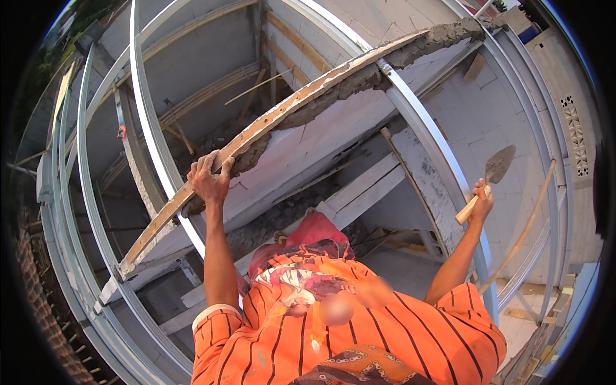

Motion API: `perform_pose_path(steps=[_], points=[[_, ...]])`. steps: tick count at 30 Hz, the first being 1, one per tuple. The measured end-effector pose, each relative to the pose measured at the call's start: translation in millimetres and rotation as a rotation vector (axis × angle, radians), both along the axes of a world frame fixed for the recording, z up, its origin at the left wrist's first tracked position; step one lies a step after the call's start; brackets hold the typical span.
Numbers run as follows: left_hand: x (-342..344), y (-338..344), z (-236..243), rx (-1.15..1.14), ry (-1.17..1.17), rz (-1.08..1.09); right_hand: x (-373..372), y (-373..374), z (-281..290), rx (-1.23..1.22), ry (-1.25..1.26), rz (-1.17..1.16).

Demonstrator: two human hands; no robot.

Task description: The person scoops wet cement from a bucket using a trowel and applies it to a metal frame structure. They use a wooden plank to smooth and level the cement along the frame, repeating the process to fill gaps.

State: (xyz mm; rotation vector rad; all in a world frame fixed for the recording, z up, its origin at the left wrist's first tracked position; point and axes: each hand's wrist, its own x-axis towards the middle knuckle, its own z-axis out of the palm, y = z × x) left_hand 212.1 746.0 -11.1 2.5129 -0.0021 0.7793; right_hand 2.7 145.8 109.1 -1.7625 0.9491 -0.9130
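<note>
A co-worker in an orange striped shirt reaches up with one hand, its fingers curled tightly over the edge of a long, pale wooden board. The board is crusted with grey mortar and slants from lower left to upper right along the top of a white block wall. Their other hand, at the picture's right, is closed round the wooden handle of a pointed trowel, raised clear of the wall beside a grey metal frame rail. A small orange tag, too blurred to make out, seems to hang on the frame at far left.
</note>
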Motion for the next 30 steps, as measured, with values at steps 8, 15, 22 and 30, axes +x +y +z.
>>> perform_pose_path(steps=[8,15,22,30], points=[[10.8,1.9,-4.9,-0.013,-0.04,0.034,-1.8,-10.9,-5.4,0.016,-0.039,0.037],[-5.8,-2.1,-14.3,-0.034,-0.042,0.034,-9.2,-34.3,-10.9,0.017,-0.018,0.052],[16.5,-11.8,-4.5,-0.036,-0.059,0.03,-0.4,-23.9,-7.6,0.032,-0.018,0.023],[-3.6,-19.8,-3.4,-0.005,0.019,0.008,-1.2,-15.7,-9.0,0.054,-0.056,0.007]])
